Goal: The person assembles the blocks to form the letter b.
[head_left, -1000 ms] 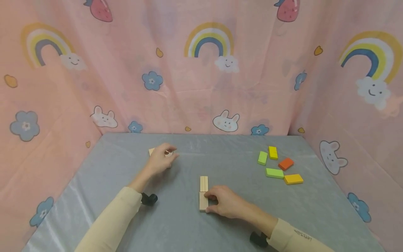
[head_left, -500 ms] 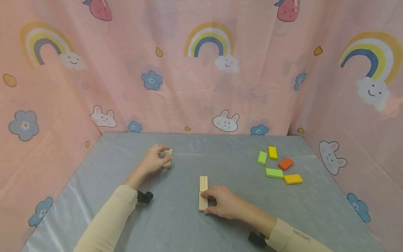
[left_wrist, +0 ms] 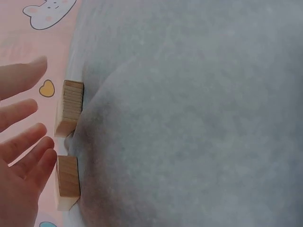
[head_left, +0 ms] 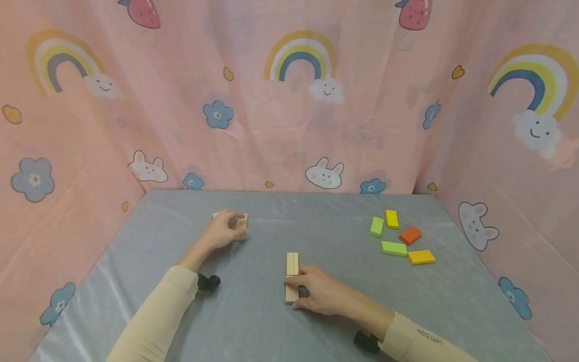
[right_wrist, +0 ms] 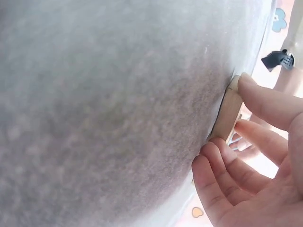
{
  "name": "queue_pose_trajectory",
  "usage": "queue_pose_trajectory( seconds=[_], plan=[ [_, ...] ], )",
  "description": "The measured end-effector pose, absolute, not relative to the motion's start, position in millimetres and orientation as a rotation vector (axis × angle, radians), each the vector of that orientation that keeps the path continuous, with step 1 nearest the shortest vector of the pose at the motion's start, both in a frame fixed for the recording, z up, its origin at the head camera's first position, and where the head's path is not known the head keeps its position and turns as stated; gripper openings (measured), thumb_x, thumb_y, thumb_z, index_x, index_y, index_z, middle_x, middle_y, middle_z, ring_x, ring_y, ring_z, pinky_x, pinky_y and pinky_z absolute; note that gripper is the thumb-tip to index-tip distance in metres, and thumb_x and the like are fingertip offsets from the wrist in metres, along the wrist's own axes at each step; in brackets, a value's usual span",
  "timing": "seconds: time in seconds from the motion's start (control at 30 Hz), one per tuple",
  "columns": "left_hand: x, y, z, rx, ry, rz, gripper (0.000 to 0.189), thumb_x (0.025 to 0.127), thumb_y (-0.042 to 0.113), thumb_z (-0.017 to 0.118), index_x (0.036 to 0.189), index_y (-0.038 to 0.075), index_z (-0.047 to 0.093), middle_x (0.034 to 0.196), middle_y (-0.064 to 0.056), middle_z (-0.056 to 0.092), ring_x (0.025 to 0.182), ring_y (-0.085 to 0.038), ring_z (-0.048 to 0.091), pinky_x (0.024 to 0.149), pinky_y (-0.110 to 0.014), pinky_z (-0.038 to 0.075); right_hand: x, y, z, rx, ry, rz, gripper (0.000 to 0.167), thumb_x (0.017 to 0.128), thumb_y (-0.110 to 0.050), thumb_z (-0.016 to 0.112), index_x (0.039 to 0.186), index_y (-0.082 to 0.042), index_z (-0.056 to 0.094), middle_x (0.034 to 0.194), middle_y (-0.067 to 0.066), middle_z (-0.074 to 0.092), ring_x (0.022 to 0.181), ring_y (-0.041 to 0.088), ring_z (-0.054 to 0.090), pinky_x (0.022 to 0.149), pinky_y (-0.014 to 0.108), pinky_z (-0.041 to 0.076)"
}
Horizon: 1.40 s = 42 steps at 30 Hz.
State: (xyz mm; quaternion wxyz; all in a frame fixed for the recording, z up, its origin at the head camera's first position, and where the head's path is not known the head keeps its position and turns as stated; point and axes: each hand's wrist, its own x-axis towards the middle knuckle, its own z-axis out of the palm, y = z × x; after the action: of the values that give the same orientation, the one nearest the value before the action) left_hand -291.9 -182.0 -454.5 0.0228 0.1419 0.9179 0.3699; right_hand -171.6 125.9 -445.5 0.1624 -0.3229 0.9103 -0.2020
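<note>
In the head view my left hand (head_left: pixel 219 231) is held over pale wooden blocks at the table's back left. One wooden block (head_left: pixel 242 229) shows beside its fingertips; another is mostly hidden under the hand. The left wrist view shows the fingers spread, beside two blocks (left_wrist: pixel 69 109) standing apart. My right hand (head_left: pixel 323 291) pinches the nearer wooden block (head_left: pixel 291 295) between thumb and index finger, at mid-table. Against that block's far end, in line with it, lies another wooden block (head_left: pixel 292 263). In the right wrist view the thumb (right_wrist: pixel 265 99) touches one end of the held block (right_wrist: pixel 228 113).
At the right of the grey cloth-covered table (head_left: pixel 271 332) lie coloured blocks: two green blocks (head_left: pixel 394 249), a yellow block (head_left: pixel 392 219), an orange-red block (head_left: pixel 410 235) and an amber block (head_left: pixel 421 257). A pink patterned curtain (head_left: pixel 253 151) encloses the back and sides.
My left hand has drawn back slightly left, uncovering the wooden block at its fingertips. My right index finger has slid a little left across its block; the blocks look unmoved.
</note>
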Motion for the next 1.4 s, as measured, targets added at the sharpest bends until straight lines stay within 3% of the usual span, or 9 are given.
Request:
queue_pose_trajectory(
  seconds=[0.53,0.9,1.13,1.4],
  plan=[
    [-298.6,-178.5,-452.8,0.552,2.807,0.946,0.08,0.081,0.027,0.088,0.145,-0.004,0.052,0.151,-0.028,0.043,0.142,-0.046,0.036,0.116,-0.06,0.031,-169.1,129.1,-445.0,-0.938,2.607,-0.614,0.051,0.086,-0.026,0.084,0.134,-0.015,0.069,0.102,-0.004,0.058,0.078,0.007,0.045,0.064,0.023,0.041],
    [-301.1,-177.7,-452.8,0.531,2.813,0.908,0.08,0.08,0.021,0.088,0.146,-0.003,0.05,0.154,-0.028,0.039,0.143,-0.048,0.033,0.115,-0.062,0.03,-170.2,128.2,-444.7,-0.956,2.602,-0.533,0.055,0.089,-0.031,0.081,0.14,-0.02,0.064,0.106,-0.004,0.057,0.084,0.007,0.046,0.069,0.024,0.042],
    [-301.2,-175.5,-453.2,0.526,2.811,0.898,0.077,0.08,0.015,0.086,0.146,-0.004,0.05,0.154,-0.029,0.039,0.143,-0.048,0.034,0.115,-0.062,0.029,-168.9,128.2,-444.9,-0.983,2.62,-0.536,0.053,0.089,-0.03,0.081,0.138,-0.017,0.066,0.116,0.001,0.06,0.096,0.009,0.052,0.08,0.029,0.048],
    [-304.0,-178.9,-453.0,0.541,2.773,0.892,0.08,0.08,0.015,0.086,0.148,-0.004,0.048,0.155,-0.029,0.036,0.144,-0.048,0.032,0.115,-0.061,0.031,-169.4,130.2,-445.5,-0.961,2.615,-0.545,0.053,0.089,-0.031,0.081,0.138,-0.019,0.066,0.109,-0.003,0.058,0.087,0.008,0.047,0.07,0.024,0.042]
  ],
)
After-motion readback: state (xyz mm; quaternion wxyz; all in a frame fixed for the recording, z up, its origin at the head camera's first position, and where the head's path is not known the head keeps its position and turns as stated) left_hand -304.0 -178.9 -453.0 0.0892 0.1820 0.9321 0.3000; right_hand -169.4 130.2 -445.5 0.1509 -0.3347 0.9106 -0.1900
